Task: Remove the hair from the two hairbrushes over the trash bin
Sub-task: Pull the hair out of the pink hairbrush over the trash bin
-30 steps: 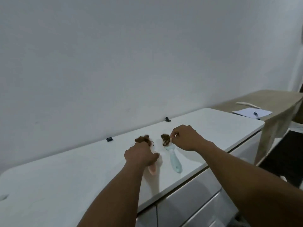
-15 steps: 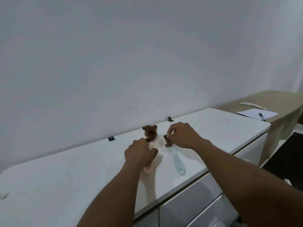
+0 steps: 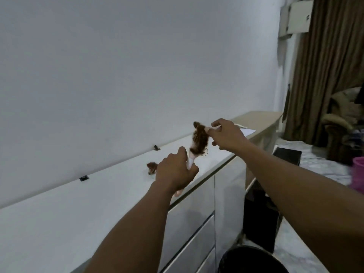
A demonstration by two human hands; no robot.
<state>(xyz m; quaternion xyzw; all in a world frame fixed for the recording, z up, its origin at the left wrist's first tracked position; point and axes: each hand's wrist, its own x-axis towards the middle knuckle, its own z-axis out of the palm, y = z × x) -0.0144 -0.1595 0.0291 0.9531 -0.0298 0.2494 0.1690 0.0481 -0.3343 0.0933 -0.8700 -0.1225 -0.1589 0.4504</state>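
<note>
Head view: a pink hairbrush [image 3: 192,157] raised between two hands.
Left hand [image 3: 176,172] clenches its handle; right hand [image 3: 226,135] pinches the hair [image 3: 200,139] on its head, above the left.

Glossy white cabinet top [image 3: 110,194], pink plastic hairbrush [image 3: 190,161], fuzzy brown hair [image 3: 200,141], draped cloth curtain [image 3: 325,66]

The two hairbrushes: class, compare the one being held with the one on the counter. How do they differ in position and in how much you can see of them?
The pink-handled brush is lifted off the white counter, gripped by the left hand at its handle and touched by the right hand at its head; the second brush lies untouched on the counter. The held brush shows fully; the second is partly hidden behind the left hand. Both carry brown hair.
</note>
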